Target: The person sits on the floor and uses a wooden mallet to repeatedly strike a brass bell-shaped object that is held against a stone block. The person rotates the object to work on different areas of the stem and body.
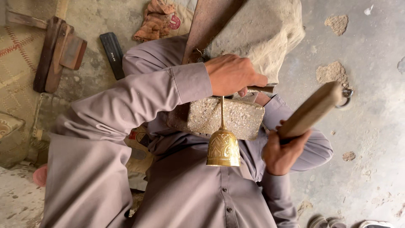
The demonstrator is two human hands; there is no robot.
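A brass goblet (223, 147) with an engraved bowl lies over a speckled stone-like block (244, 120), its thin stem running up under my left hand (234, 75). My left hand is closed over the stem's far end, and a dark metal piece pokes out by the fingertips. My right hand (282, 153) grips a long wooden mallet (313, 109), raised off to the right of the block and not touching it. The mallet has a metal ring at its far end. My grey sleeves and shirt fill the lower frame.
Behind the block lean a rusty metal plate (209, 25) and a pale sack (263, 29). A black bar (112, 55), stacked wooden pieces (59, 52) and an orange rag (154, 21) lie upper left. A patterned mat (17, 63) is at the left and sandals (329, 221) bottom right, on cracked concrete floor (371, 126).
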